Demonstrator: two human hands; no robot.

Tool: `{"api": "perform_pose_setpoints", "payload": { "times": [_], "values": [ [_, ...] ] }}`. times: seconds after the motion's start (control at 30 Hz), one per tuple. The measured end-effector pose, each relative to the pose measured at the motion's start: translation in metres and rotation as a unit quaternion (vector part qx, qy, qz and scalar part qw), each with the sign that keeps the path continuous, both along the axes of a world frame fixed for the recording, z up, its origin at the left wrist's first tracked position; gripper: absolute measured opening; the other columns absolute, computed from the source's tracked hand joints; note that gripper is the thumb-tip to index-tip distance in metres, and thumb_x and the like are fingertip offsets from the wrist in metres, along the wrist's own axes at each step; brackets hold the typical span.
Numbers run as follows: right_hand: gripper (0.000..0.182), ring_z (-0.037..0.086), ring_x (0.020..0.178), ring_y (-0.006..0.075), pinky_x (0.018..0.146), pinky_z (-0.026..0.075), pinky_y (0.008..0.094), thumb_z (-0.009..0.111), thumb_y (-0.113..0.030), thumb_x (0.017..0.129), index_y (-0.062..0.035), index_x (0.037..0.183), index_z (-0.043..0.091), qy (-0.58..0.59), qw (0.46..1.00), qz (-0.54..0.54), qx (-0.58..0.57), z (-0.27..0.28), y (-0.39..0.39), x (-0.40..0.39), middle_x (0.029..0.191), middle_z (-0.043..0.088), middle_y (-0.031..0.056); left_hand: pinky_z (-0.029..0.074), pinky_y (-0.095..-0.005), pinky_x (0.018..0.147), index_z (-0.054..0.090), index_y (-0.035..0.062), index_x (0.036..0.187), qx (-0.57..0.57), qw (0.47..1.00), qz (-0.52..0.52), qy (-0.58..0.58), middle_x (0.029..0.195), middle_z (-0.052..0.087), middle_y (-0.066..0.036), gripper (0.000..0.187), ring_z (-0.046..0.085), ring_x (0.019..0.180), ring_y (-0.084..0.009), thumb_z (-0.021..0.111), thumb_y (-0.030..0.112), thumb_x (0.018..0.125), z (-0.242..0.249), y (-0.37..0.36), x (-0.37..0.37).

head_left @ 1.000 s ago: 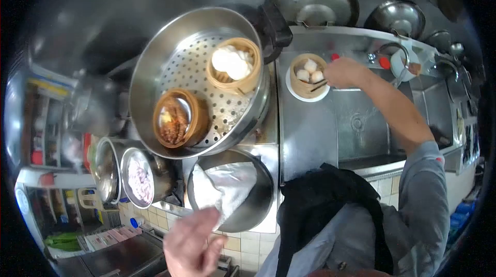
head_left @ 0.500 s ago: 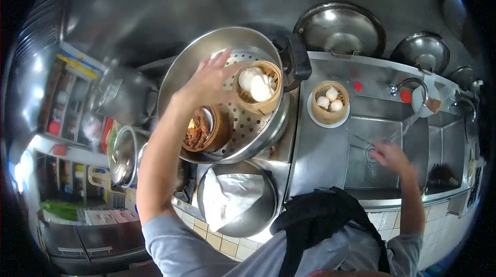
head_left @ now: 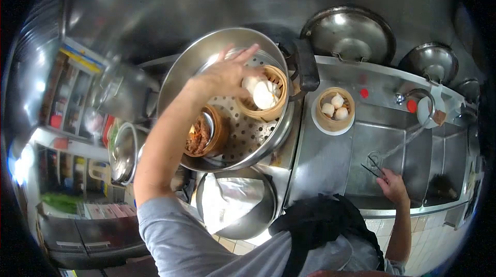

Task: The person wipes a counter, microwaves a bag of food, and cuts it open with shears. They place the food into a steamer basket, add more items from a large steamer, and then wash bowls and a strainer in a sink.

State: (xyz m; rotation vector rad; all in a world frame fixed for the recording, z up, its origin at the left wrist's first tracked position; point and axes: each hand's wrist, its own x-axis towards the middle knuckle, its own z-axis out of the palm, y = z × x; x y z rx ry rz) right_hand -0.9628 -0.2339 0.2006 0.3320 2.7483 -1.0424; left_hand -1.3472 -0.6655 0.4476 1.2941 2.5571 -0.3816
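My left hand (head_left: 223,76) is open, fingers spread, at the left rim of a bamboo steamer basket (head_left: 263,116) holding white buns (head_left: 265,95). Its fingers partly cover one bun. That basket stands on the perforated plate (head_left: 243,135) inside a big metal steamer pot (head_left: 175,65). Below my left forearm, a second bamboo basket (head_left: 221,133) holds a dish of brown, saucy pieces (head_left: 197,137). Over the sink (head_left: 361,186), my right hand (head_left: 393,186) is closed round thin dark tongs (head_left: 373,167), their two prongs apart and pointing up and left.
A small bamboo basket (head_left: 335,123) of dumplings sits on a white plate (head_left: 316,117) on the steel counter. Water runs from the tap (head_left: 419,93) into the sink. A foil-covered round pan (head_left: 232,202) stands in front of the pot, and woks (head_left: 349,34) lean along the back wall.
My left hand has shifted right, onto the bun basket's rim. My right hand has moved down and nearer my body with the tongs, whose prongs now show clearly. The view has shifted slightly.
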Motion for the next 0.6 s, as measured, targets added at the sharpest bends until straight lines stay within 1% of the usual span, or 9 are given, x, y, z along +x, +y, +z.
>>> {"api": "perform_pose_setpoints", "payload": {
  "times": [0.03, 0.1, 0.17, 0.3, 0.37, 0.43, 0.5, 0.53, 0.6],
  "values": [
    [0.038, 0.068, 0.08, 0.0409, 0.07, 0.053, 0.0452, 0.071, -0.023, 0.089, -0.0005, 0.118, 0.063, -0.003, 1.0, 0.003, -0.001, 0.005, 0.0, -0.002, 0.088, 0.069, 0.0227, 0.006, -0.0553, 0.125, 0.052, 0.0229, 0.146, 0.003, 1.0, 0.002, 0.001, 0.168, 0.01, -0.017, 0.068, 0.019, 0.154, -0.0326, 0.076, 0.028, 0.082, 0.01, -0.005, 0.006],
    [0.038, 0.068, 0.08, 0.0409, 0.069, 0.053, 0.0453, 0.07, -0.024, 0.09, -0.0002, 0.118, 0.063, -0.008, 1.0, 0.007, -0.003, 0.013, 0.001, -0.003, 0.087, 0.069, 0.0225, 0.011, -0.0557, 0.124, 0.046, 0.019, 0.151, 0.111, 0.99, 0.083, 0.035, 0.167, 0.016, -0.017, 0.082, 0.019, 0.154, -0.0299, 0.081, 0.023, 0.077, 0.041, -0.026, 0.024],
    [0.038, 0.067, 0.077, 0.0403, 0.068, 0.052, 0.0443, 0.07, -0.024, 0.09, 0.0001, 0.119, 0.062, 0.001, 1.0, -0.007, 0.014, 0.018, 0.004, -0.003, 0.084, 0.068, 0.022, 0.015, -0.0552, 0.123, 0.04, 0.0112, 0.154, 0.163, 0.983, 0.048, 0.074, 0.164, 0.026, -0.017, 0.09, 0.023, 0.153, -0.0287, 0.082, 0.025, 0.076, 0.087, -0.048, 0.058],
    [0.039, 0.067, 0.076, 0.0388, 0.067, 0.052, 0.0429, 0.071, -0.022, 0.09, -0.0003, 0.121, 0.061, 0.028, 0.996, 0.027, 0.077, 0.024, 0.02, -0.01, 0.085, 0.067, 0.0219, 0.028, -0.0519, 0.119, 0.054, 0.009, 0.144, 0.229, 0.958, 0.099, 0.138, 0.147, 0.054, -0.017, 0.074, 0.044, 0.142, -0.0331, 0.081, 0.024, 0.076, 0.13, -0.08, 0.157],
    [0.041, 0.068, 0.078, 0.0371, 0.069, 0.052, 0.0427, 0.072, -0.02, 0.09, 0.0012, 0.123, 0.06, 0.025, 0.997, 0.024, 0.067, 0.06, 0.011, -0.03, 0.087, 0.067, 0.0233, 0.033, -0.0552, 0.116, 0.066, 0.0107, 0.131, 0.234, 0.957, 0.111, 0.135, 0.141, 0.06, -0.016, 0.057, 0.054, 0.134, -0.0309, 0.081, 0.02, 0.077, 0.123, -0.095, 0.202],
    [0.042, 0.066, 0.073, 0.0329, 0.068, 0.052, 0.0399, 0.071, -0.019, 0.091, 0.0026, 0.125, 0.059, 0.077, 0.992, 0.052, 0.082, 0.067, 0.011, -0.05, 0.084, 0.066, 0.0207, 0.038, -0.0538, 0.112, 0.076, 0.008, 0.107, 0.236, 0.959, 0.121, 0.103, 0.129, 0.067, -0.014, 0.034, 0.062, 0.125, -0.0302, 0.083, 0.023, 0.077, 0.108, -0.105, 0.242],
    [0.043, 0.064, 0.068, 0.0287, 0.067, 0.052, 0.0372, 0.071, -0.017, 0.091, 0.0041, 0.126, 0.059, 0.128, 0.984, 0.081, 0.092, 0.079, 0.001, -0.068, 0.081, 0.066, 0.0181, 0.042, -0.0526, 0.109, 0.076, 0.0048, 0.081, 0.299, 0.945, 0.132, 0.004, 0.116, 0.073, -0.012, 0.021, 0.067, 0.115, -0.03, 0.083, 0.024, 0.078, 0.089, -0.116, 0.271],
    [0.045, 0.065, 0.074, 0.0275, 0.069, 0.052, 0.0367, 0.07, -0.017, 0.092, 0.0034, 0.129, 0.057, 0.111, 0.988, 0.088, 0.067, 0.092, -0.014, -0.077, 0.087, 0.067, 0.0182, 0.046, -0.0527, 0.105, 0.072, 0.0031, 0.069, 0.328, 0.934, 0.141, -0.013, 0.108, 0.075, -0.012, 0.024, 0.069, 0.111, -0.03, 0.082, 0.023, 0.079, 0.074, -0.121, 0.282],
    [0.047, 0.067, 0.079, 0.0263, 0.07, 0.053, 0.0362, 0.07, -0.017, 0.092, 0.0027, 0.132, 0.056, 0.092, 0.99, 0.094, 0.047, 0.096, -0.03, -0.077, 0.094, 0.068, 0.0183, 0.05, -0.0464, 0.1, 0.073, 0.0012, 0.088, 0.341, 0.92, 0.189, -0.047, 0.119, 0.071, -0.014, 0.014, 0.068, 0.111, -0.0326, 0.078, 0.013, 0.083, 0.042, -0.133, 0.303]
  ]
}}
